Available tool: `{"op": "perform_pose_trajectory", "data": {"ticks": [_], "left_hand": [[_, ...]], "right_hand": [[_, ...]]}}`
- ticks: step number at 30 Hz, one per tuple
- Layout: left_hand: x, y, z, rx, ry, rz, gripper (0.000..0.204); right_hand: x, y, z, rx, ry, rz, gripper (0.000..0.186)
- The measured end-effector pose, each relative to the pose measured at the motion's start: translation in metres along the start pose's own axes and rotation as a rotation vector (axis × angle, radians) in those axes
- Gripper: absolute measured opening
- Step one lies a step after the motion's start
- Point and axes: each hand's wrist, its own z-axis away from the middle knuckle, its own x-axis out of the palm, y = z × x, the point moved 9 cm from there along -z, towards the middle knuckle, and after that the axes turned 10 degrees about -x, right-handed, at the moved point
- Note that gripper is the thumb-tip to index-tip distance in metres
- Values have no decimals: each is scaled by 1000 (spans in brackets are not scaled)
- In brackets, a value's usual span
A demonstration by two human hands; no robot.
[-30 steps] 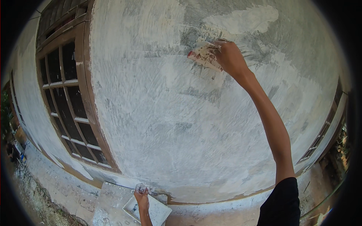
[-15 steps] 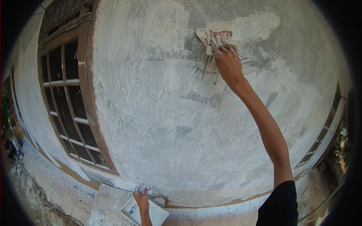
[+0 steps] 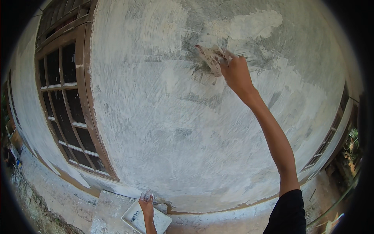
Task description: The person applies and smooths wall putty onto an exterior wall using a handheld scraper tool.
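Note:
My right hand (image 3: 235, 72) is stretched out to the upper part of the plastered wall (image 3: 156, 117), fingers wrapped around a putty-smeared scraper (image 3: 210, 58). The wide scraper blade lies at a tilt against or very close to the wall, over a darker grey patch. Low down at the wall's foot, my left hand (image 3: 147, 207) is closed, with whitish smears on the fingers. A small pale thing shows at its fingertips, too unclear to name. Beneath and beside that hand is a shallow white tray (image 3: 161, 222) with some dark smudges inside.
A brown wooden window frame (image 3: 86, 78) with several dark panes is set in the wall at left. Another window (image 3: 325, 140) shows at far right. Rough ground (image 3: 39, 202) and a pale ledge run along the wall's foot. A green hose or cable (image 3: 337, 208) curves at lower right.
My right hand has come down slightly and turned the scraper, its blade now angled toward the lower left of where it was. My left hand stays by the tray. The view has shifted a little.

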Motion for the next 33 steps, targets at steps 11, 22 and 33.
{"op": "perform_pose_trajectory", "data": {"ticks": [11,22,33], "left_hand": [[10,0,-2,-16,-33,-84,29],[6,1,1,-61,-9,29,24],[-24,4,8,14,48,-6,26]], "right_hand": [[-149,210,34,360,556,208,23],[-7,49,30,51,190,594,16],[70,-105,25,-73,51,105,16]]}}
